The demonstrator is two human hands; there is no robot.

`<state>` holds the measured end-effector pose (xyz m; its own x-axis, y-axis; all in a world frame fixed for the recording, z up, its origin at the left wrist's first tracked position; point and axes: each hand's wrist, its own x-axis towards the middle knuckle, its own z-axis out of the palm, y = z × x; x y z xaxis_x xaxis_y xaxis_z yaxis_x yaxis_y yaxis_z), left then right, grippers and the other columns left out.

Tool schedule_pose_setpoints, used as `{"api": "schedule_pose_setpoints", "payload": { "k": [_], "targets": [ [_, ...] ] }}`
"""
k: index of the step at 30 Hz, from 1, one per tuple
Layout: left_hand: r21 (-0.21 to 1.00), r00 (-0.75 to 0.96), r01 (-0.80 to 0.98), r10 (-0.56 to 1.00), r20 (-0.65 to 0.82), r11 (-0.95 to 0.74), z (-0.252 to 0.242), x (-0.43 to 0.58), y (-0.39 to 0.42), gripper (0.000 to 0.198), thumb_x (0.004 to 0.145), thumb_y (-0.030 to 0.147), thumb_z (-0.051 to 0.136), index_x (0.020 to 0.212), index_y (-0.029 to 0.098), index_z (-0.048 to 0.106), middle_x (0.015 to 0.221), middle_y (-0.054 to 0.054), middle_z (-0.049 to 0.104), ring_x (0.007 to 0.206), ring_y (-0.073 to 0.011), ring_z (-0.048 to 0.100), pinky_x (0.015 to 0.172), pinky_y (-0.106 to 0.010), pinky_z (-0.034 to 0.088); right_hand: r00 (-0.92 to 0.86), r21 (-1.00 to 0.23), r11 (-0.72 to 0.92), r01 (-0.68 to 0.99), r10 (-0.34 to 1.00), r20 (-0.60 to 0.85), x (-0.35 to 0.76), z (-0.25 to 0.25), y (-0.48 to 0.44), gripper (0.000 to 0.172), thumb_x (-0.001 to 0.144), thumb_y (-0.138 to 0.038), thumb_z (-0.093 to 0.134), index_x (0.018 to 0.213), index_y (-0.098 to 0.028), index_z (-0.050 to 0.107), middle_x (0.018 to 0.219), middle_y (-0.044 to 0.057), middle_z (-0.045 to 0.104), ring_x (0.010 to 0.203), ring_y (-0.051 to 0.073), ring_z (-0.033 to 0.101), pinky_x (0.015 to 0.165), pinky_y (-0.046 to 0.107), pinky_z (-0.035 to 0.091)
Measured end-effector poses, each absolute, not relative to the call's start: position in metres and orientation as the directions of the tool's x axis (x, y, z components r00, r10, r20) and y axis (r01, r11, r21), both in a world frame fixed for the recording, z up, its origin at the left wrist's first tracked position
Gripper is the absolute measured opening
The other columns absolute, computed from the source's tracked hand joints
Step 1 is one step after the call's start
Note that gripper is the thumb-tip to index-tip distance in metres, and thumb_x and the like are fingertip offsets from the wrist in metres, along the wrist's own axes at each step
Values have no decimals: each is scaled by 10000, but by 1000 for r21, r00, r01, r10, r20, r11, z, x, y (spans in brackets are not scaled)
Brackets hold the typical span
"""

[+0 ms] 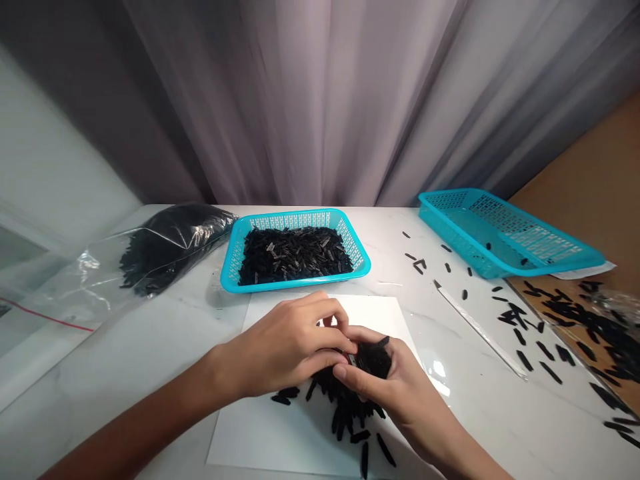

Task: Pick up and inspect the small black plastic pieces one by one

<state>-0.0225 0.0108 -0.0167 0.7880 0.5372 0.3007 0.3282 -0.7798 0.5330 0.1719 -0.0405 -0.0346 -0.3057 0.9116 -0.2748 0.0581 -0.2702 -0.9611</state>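
black pieces [343, 413] loose on the white sheet [265, 437], right hand [404, 383] cupping a clump [376, 361], shiny piece [352, 360] just right of the left hand [285, 343]'s fingertips, can't tell if they're pinching it, long axis unclear, blue basket [300, 283] beyond

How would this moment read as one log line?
right hand: cupping black pieces; left hand: touching them; below: white sheet; beyond: blue basket holding more

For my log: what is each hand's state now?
Left hand: at the black pieces; grip cannot be told.
Right hand: closed around a bunch of them.
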Motion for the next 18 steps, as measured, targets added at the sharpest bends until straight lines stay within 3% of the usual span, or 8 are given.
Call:
{"api": "schedule_pose_setpoints", "payload": {
  "k": [5, 10, 18],
  "targets": [
    [497, 715, 332, 558, 422, -802, -15, -26, 13, 87, 928, 177, 640, 967, 172, 718, 945, -38, 651, 852, -156, 558, 724, -277, 457, -222, -963, -268, 13, 939, -264, 174, -35, -40, 386, 783, -457, 762, 1076, -211, 707, 720, -27, 551, 620, 140, 473, 555, 263, 351],
    [499, 608, 380, 617, 500, -779, -10, -27, 16, 75, 893, 158, 686, 956, 173, 724, 877, -37, 644, 822, -157, 556, 718, -281, 467, -6, -982, -188, -3, 982, -188, 172, -28, -42, 287, 797, -470, 744, 869, -195, 704, 654, -24, 522, 570, 131, 418, 521, 271, 299],
    [520, 586, 353, 617, 526, -778, -9, -26, 13, 61, 871, 148, 710, 926, 156, 735, 841, -40, 659, 782, -155, 559, 700, -284, 473, 53, -991, -137, 7, 989, -136, 170, -26, -44, 266, 790, -455, 752, 862, -201, 717, 633, -22, 533, 544, 123, 422, 492, 261, 306]
  ]
}}
